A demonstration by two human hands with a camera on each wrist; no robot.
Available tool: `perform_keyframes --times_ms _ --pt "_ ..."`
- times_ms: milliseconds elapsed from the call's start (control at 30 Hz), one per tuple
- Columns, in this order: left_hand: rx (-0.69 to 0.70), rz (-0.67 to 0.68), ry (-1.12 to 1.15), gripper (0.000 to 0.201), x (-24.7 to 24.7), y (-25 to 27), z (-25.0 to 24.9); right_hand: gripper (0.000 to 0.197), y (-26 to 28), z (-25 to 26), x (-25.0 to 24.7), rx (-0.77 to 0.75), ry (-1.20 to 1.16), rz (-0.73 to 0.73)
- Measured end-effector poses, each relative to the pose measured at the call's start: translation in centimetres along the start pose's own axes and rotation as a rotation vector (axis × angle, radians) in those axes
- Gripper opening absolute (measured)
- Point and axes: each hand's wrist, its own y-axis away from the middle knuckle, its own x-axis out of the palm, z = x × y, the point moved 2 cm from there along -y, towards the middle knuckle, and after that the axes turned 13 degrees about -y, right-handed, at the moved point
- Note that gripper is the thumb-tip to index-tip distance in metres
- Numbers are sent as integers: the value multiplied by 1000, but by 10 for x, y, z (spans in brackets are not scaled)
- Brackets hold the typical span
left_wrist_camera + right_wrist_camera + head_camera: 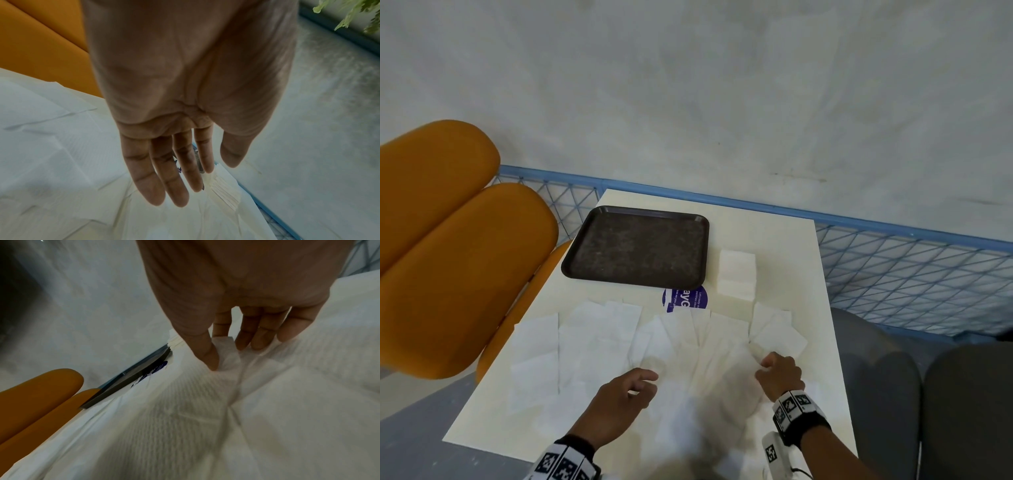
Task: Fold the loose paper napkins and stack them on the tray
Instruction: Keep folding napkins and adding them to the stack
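Observation:
Several loose white napkins (599,339) (51,154) (205,410) lie overlapping across the near half of the cream table (784,246). The dark brown tray (635,246) (127,379) sits at the far left with nothing on it. A stack of folded napkins (736,274) stands on the table just right of it. My right hand (765,365) (224,352) pinches a raised fold of one napkin (228,347) between thumb and forefinger. My left hand (643,383) (197,178) hovers over the napkins with fingers straight, holding nothing.
Orange padded chairs (448,240) stand against the table's left side. A blue wire fence (893,267) runs behind the table, and grey seats (962,411) are at the right. A purple round sticker (685,299) shows below the tray.

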Motion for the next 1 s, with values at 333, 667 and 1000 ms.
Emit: perform_keyframes --times_ms 333,667,1000 --pt "10 22 6 15 -1 -6 -5 33 -4 -10 -15 -59 -260 43" --pt "226 -42 148 93 -5 -15 -59 27 76 102 -89 -385 -913 527" --pt "345 95 342 17 -2 -5 -115 29 117 152 -129 -399 -1149 668"
